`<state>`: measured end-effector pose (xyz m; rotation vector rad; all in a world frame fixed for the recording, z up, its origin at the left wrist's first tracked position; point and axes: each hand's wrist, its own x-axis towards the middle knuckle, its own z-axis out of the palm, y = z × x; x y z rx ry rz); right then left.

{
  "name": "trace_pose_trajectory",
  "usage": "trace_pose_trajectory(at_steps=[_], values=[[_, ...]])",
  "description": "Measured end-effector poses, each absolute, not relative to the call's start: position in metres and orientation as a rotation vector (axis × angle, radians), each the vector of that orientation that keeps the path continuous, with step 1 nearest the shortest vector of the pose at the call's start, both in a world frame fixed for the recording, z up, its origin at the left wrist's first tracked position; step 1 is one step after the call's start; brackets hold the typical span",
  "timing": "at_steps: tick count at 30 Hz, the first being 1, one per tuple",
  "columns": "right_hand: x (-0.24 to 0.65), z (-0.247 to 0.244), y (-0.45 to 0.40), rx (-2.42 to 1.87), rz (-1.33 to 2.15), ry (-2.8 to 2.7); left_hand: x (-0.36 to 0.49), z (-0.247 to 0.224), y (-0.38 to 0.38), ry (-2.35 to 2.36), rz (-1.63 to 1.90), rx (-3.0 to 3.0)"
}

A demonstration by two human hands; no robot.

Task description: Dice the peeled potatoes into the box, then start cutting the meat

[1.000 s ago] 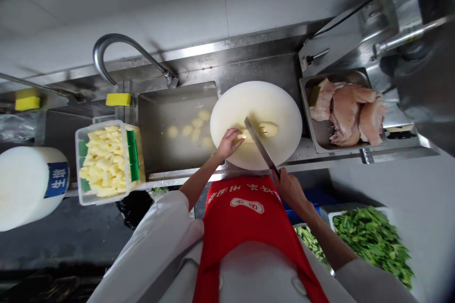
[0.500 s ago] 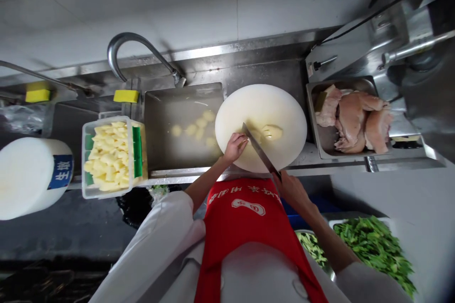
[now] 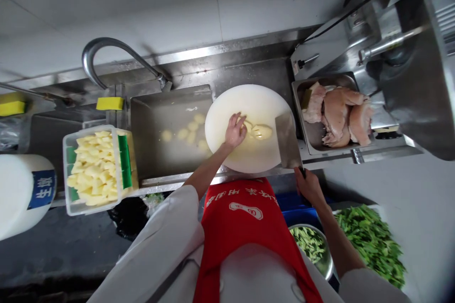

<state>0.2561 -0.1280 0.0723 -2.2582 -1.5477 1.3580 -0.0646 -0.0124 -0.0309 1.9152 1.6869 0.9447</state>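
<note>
On the round white cutting board [image 3: 227,99], my left hand [image 3: 235,132] lies with fingers and thumb around a peeled potato piece [image 3: 247,126], which they partly cover. Just right of it, a peeled potato [image 3: 262,132] with cut lines rests on the board. My right hand [image 3: 310,185] grips the handle of a cleaver [image 3: 288,141]. Its broad blade is turned flat to view over the board's right edge, apart from the potatoes.
Several peeled potatoes [image 3: 182,134] lie in the water of the sink [image 3: 149,156] at left. Beyond it stands a clear tub [image 3: 117,194] of potato chunks. A metal tray [image 3: 314,144] of raw meat [image 3: 336,116] is at right; leafy greens [image 3: 369,241] are below.
The cleaver has swung right, away from the potato, and its blade now faces flat. My left hand has moved up and over the potato piece. The view has shifted slightly.
</note>
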Motion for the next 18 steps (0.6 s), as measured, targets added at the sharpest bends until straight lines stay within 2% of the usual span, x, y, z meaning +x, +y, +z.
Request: trace_pose_trajectory(at_steps=[2, 5, 11, 18], values=[[0.259, 0.053, -0.137, -2.041, 1.663, -1.185, -0.050, -0.029, -0.003, 1.674, 0.926, 1.965], [0.253, 0.030, -0.145, -1.806, 1.871, -0.837, -0.018, -0.023, -0.001, 1.645, 0.855, 2.046], [0.219, 0.010, -0.135, -1.684, 1.932, -0.759, 0.026, -0.019, -0.002, 1.706, 0.858, 2.014], [0.210, 0.004, -0.121, -1.670, 1.955, -0.877, 0.002, -0.022, 0.001, 1.693, 0.841, 2.095]])
